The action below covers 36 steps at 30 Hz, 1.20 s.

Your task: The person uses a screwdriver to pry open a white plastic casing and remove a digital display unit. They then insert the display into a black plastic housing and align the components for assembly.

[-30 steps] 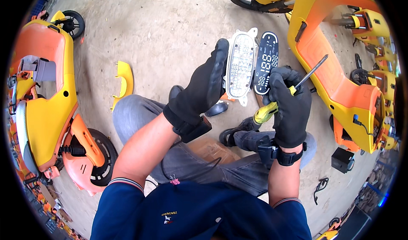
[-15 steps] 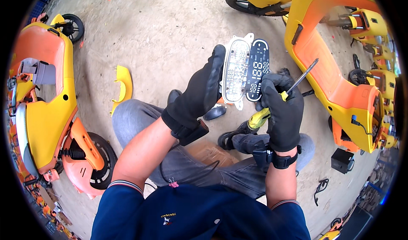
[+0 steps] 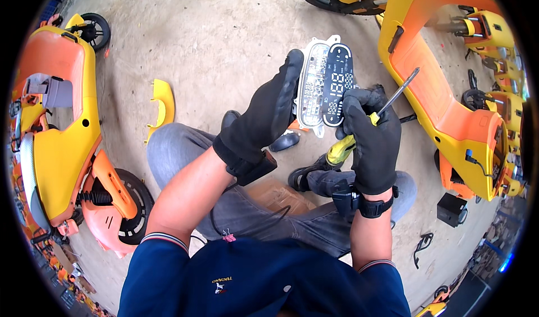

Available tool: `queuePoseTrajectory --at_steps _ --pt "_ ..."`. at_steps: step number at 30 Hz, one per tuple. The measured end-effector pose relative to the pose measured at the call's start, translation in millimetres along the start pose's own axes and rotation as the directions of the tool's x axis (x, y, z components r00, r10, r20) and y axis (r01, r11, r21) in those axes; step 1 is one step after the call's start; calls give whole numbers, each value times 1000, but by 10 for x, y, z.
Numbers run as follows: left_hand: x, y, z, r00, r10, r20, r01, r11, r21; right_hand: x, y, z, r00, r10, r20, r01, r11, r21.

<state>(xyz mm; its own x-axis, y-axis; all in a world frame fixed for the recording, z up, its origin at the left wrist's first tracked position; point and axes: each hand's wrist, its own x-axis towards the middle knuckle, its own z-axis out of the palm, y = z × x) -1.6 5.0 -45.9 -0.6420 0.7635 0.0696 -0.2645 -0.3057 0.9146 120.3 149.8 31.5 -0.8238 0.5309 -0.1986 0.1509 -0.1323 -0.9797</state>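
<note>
My left hand, in a black glove, grips the left edge of a long oval display housing with a pale, shiny inside and mounting tabs at its rim. A dark oval display cover with white segment markings overlaps the housing's right side. On that cover's lower right edge are the gloved fingers of my right hand. The same hand keeps a screwdriver tucked in its grip; the metal shaft points up and right, and a bit of yellow handle shows. My left thumb is hidden behind the housing.
A yellow-orange scooter body stands left, another scooter frame right. On the concrete floor lie a curved yellow panel, a black box and a black bracket. Cardboard lies between my legs. A shoe shows beyond.
The dark cover has shifted left over the housing, closing the gap and hiding more of its pale inside. Both hands have moved slightly, with the screwdriver still in the right one.
</note>
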Motion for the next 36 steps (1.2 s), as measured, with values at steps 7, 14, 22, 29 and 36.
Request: queuePoseTrajectory --at_steps 7,14,22,29,36 --pt "19 -51 32 994 15 -109 -3 994 107 -5 7 18 1000 6 3 -6 1000 -5" --pt "-19 -13 36 972 237 -1 -227 932 281 20 15 0 1000 -9 -18 9 1000 3" --pt "-11 -51 51 908 414 57 -400 823 404 0 17 58 999 -37 8 37 999 -13" --pt "-33 -116 23 859 505 85 -478 733 483 19 -31 33 997 -63 -38 63 998 -10" --pt "-58 38 -71 843 479 243 -472 443 762 -39 -123 -6 989 -122 -79 124 992 31"
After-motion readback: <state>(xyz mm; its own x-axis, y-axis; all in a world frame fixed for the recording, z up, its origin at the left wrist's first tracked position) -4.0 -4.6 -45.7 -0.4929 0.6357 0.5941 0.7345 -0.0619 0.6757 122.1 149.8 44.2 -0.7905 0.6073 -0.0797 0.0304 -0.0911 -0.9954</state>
